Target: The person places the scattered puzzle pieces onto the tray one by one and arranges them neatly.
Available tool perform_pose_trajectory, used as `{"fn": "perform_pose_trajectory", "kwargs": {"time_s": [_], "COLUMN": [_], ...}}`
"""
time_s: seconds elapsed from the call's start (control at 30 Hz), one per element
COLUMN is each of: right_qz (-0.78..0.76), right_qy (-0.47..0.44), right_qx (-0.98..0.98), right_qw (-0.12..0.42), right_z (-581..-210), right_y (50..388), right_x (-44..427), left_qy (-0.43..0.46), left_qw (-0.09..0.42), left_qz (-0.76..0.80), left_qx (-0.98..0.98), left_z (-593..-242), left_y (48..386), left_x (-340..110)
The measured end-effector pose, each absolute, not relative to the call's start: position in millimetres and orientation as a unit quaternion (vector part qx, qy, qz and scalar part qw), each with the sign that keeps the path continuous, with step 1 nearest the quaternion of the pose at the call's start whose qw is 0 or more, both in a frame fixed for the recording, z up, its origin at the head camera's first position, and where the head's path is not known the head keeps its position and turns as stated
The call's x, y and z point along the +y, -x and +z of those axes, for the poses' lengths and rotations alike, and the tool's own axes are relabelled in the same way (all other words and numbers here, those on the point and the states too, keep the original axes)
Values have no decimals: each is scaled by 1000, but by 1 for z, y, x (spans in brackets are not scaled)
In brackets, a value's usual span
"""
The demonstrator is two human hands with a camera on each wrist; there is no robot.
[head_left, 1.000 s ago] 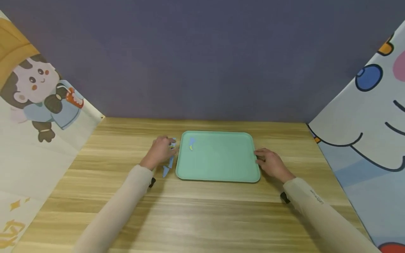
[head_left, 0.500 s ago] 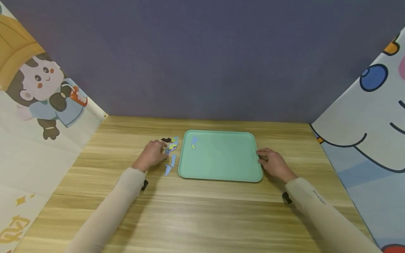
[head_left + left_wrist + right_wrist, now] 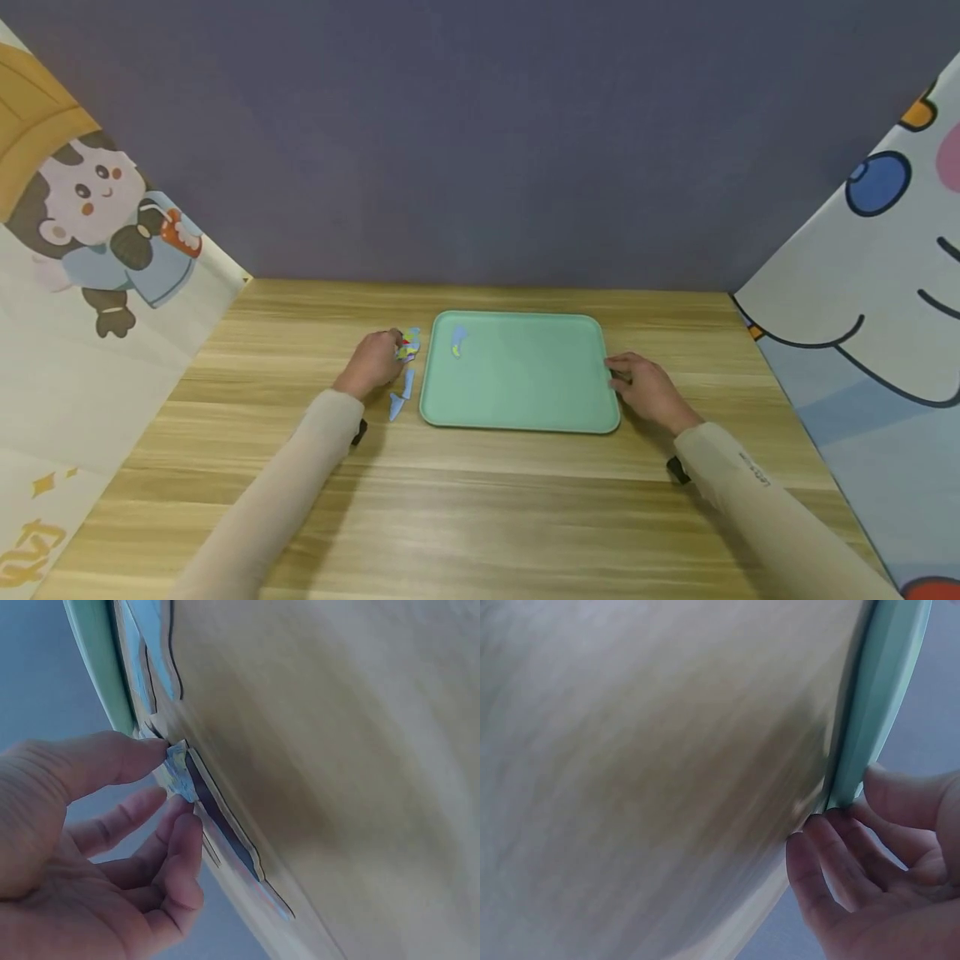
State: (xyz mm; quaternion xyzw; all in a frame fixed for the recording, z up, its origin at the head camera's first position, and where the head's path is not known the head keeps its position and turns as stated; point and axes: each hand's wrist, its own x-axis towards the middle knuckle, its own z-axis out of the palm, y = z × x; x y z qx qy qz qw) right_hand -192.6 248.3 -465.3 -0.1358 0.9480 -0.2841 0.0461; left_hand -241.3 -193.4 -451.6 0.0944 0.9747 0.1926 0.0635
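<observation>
Head view, we see the left hand (image 3: 371, 364) at the flat pieces (image 3: 409, 348) just beside its fingertips, pinching or only touching we can't tell, right hand (image 3: 648, 390) pinching the tray (image 3: 517, 383) between hands; picking step, we'd say, next needing one piece freed.

Small dark lettering (image 3: 754, 469) on right sleeve (image 3: 783, 512), seemingly starting "Let", remainder too small to read; gold character-like strokes (image 3: 33, 550) on printed left wall panel (image 3: 97, 392), near end, wording not legible
</observation>
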Motion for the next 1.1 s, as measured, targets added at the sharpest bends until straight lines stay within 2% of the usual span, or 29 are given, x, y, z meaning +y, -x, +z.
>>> {"fn": "perform_pose_trajectory", "kwargs": {"time_s": [0.33,0.57,0.8,1.1], "right_qz": [-282,-284,-280,-278], "right_qy": [136,132,135,132], "right_qx": [948,949,949,950], "right_qw": [48,46,43,51], "right_z": [-464,-465,-466,-466], "right_y": [195,194,192,193], "right_x": [247,247,248,249], "left_qy": [-57,-81,-146,-154], "left_qw": [63,54,44,54], "left_qz": [220,241,238,219], "left_qx": [972,966,959,962], "left_z": [-447,-435,-429,-432], "left_y": [243,233,218,213], "left_x": [-194,-185,-162,-130]}}
